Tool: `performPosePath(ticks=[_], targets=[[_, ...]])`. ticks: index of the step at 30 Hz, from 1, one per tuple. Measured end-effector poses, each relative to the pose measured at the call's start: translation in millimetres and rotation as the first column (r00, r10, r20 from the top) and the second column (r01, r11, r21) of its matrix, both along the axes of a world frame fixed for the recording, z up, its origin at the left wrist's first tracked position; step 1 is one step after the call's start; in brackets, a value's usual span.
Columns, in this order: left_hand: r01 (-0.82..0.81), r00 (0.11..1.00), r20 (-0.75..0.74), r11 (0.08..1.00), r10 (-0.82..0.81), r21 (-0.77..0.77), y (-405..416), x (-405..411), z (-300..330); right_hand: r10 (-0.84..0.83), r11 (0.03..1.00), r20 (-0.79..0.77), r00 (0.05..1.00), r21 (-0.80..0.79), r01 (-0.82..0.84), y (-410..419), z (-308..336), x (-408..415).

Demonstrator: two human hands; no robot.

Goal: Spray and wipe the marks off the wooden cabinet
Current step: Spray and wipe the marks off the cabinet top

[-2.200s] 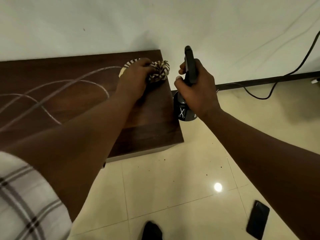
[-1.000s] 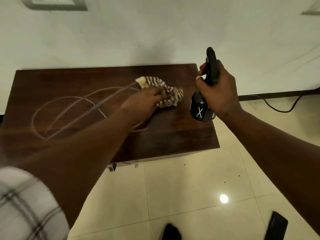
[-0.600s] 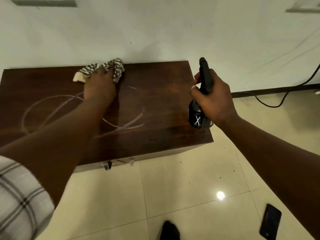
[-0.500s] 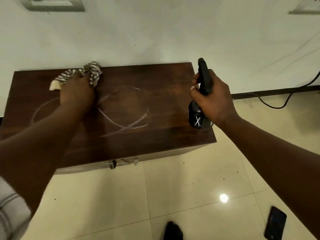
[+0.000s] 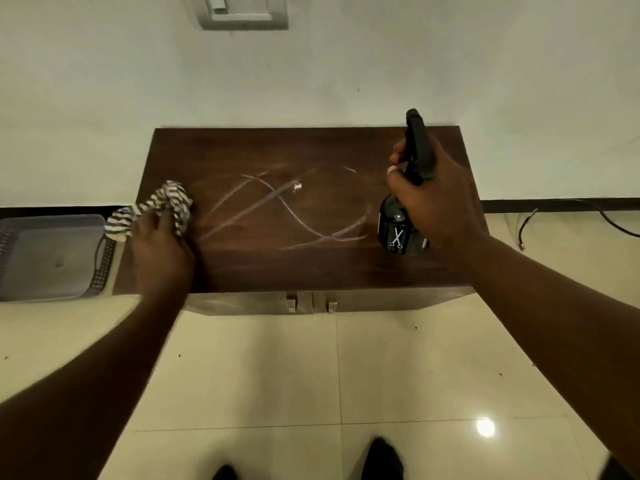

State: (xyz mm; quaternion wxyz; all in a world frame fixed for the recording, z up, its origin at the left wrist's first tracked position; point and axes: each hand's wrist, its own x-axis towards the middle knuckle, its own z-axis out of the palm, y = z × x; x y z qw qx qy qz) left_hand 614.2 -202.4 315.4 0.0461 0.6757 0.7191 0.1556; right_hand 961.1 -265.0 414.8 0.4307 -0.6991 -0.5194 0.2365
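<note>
The left hand (image 5: 161, 251) presses its closed grip on a striped cloth (image 5: 156, 209) at the left end of the wooden cabinet (image 5: 311, 268). The right hand (image 5: 436, 202) is clenched around a black spray bottle (image 5: 398, 226) over the cabinet's right end. Pale looping marks (image 5: 287, 209) lie between them on the cabinet top. A grey tray (image 5: 45, 254) sits just left of the cabinet.
</note>
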Motion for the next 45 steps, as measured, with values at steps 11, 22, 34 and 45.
performPosePath(ticks=[11, 22, 34, 45], targets=[[0.736, 0.658, 0.276, 0.676, -0.7, -0.04, -96.3, 200.5, -13.0, -0.083, 0.996, 0.008, 0.997, 0.025, 0.083, -21.8, 4.3, 45.2], [0.455, 0.89, 0.056, 0.884, -0.452, -0.104, 8.4, 121.9, -17.0, -0.082, 0.996, 0.04, 0.996, -0.044, 0.083, -30.1, -9.8, 68.7], [0.188, 0.971, 0.152, 0.982, -0.184, -0.014, 56.5, 104.1, -7.2, 0.023, 0.999, -0.048, 0.999, 0.047, -0.02, 4.7, -6.7, 38.8], [0.856, 0.518, 0.121, 0.513, -0.847, -0.067, 19.2, 247.6, -8.1, -0.051, 0.998, 0.052, 0.997, -0.042, 0.053, -6.9, -4.1, 55.9]])
